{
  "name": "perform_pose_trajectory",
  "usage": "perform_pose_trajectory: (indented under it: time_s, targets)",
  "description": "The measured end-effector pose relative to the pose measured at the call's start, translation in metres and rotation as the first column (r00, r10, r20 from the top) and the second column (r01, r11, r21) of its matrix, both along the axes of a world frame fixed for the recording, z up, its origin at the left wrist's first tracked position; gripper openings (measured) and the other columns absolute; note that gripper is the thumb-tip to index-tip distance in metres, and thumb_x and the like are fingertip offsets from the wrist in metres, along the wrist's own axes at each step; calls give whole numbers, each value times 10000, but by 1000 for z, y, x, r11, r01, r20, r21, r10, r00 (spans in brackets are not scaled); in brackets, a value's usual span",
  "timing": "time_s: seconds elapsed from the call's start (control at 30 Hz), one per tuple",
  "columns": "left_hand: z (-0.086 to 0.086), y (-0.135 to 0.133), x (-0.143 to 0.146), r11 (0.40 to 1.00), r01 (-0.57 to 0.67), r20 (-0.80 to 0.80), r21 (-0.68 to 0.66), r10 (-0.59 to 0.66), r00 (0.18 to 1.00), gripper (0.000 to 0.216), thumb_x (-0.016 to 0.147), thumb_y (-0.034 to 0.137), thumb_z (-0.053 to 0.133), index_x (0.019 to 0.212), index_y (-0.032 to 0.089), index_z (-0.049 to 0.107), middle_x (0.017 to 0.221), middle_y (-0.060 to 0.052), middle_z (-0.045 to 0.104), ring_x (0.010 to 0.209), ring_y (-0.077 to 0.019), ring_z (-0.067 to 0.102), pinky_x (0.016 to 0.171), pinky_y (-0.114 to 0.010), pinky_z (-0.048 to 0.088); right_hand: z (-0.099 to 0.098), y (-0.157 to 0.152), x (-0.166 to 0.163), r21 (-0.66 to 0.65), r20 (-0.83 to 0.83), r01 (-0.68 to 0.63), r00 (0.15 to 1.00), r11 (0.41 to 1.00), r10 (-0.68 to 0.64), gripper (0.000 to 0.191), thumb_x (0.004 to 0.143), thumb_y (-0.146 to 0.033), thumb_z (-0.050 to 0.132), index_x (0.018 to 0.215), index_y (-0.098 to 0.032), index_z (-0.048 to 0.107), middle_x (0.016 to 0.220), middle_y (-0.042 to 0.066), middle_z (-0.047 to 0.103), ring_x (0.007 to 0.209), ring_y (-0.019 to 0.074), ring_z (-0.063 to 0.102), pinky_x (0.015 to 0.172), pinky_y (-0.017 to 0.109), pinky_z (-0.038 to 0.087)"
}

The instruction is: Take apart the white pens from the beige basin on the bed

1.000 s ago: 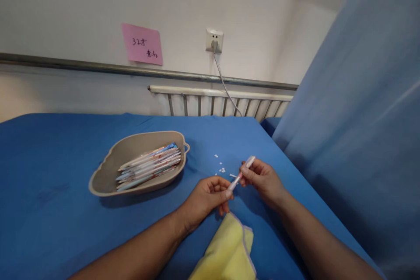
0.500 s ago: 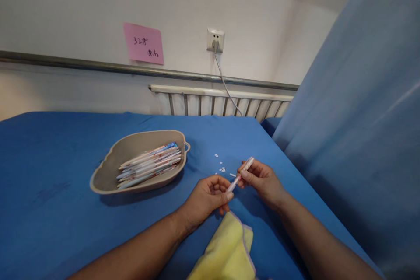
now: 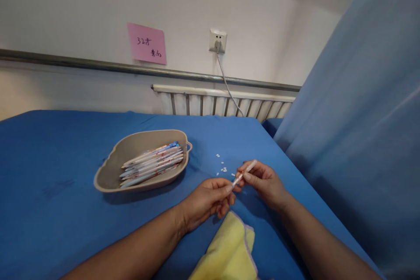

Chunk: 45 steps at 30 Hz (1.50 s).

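Note:
A thin white and pink pen (image 3: 245, 172) is held slanted between both hands above the blue cloth. My right hand (image 3: 265, 183) pinches its upper part between thumb and fingers. My left hand (image 3: 206, 199) grips its lower end with the fingertips. Just left of my hands, several small white scraps (image 3: 222, 167) lie on the blue tabletop (image 3: 59, 192). A folded yellow cloth (image 3: 229, 251) lies directly beneath my hands at the near edge.
A beige leaf-shaped tray (image 3: 113, 170) holds several patterned pens (image 3: 152, 164) to the left. A blue curtain (image 3: 361, 118) hangs along the right side. Behind the table are a radiator (image 3: 223, 103), a wall socket with cable (image 3: 218, 40) and a pink note (image 3: 146, 43).
My hands have closed in on each other along the pen, so less of it shows between them. The view has shifted slightly.

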<state>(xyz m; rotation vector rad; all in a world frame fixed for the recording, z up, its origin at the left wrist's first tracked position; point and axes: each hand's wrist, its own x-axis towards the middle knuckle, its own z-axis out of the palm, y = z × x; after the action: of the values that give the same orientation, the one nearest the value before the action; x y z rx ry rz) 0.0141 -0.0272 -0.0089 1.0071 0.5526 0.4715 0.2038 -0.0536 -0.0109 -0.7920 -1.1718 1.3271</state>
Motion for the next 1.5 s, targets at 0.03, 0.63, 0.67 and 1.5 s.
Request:
perform_pose_trajectory:
  time_s: [0.03, 0.63, 0.67, 1.5]
  targets:
    - [0, 1, 0, 1000, -15, 0, 22, 15, 1000, 344, 755, 415, 681, 911, 116, 617, 663, 3, 596, 408, -40, 486, 382, -146, 360, 0, 0, 0, 8, -3, -1, 1000, 1000, 1, 176, 760, -312, 702, 892, -200, 666, 837, 28, 669, 679, 131, 606, 674, 292, 475]
    - [-5, -8, 8, 946, -186, -82, 266, 215, 973, 297, 677, 351, 730, 802, 134, 571, 637, -1, 651, 391, -65, 514, 364, -162, 386, 5, 0, -13, 41, 121, 82, 989, 996, -87, 234, 724, -386, 714, 772, -193, 590, 685, 0, 638, 607, 130, 588, 610, 279, 470]
    - [-4, -9, 8, 940, -194, -84, 279, 225, 971, 289, 683, 350, 724, 803, 134, 574, 640, -1, 650, 389, -63, 511, 364, -161, 385, 6, -1, -13, 42, 130, 92, 987, 995, -97, 237, 724, -388, 714, 756, -193, 584, 671, -3, 632, 600, 127, 580, 603, 274, 465]
    - [4, -8, 6, 937, -283, -93, 203, 306, 947, 338, 650, 393, 752, 715, 154, 522, 516, 47, 571, 361, -50, 459, 360, -147, 335, 2, -1, -17, -27, 16, 175, 985, 984, -174, 244, 733, -400, 712, 778, -184, 607, 764, 22, 675, 635, 131, 603, 654, 285, 493]
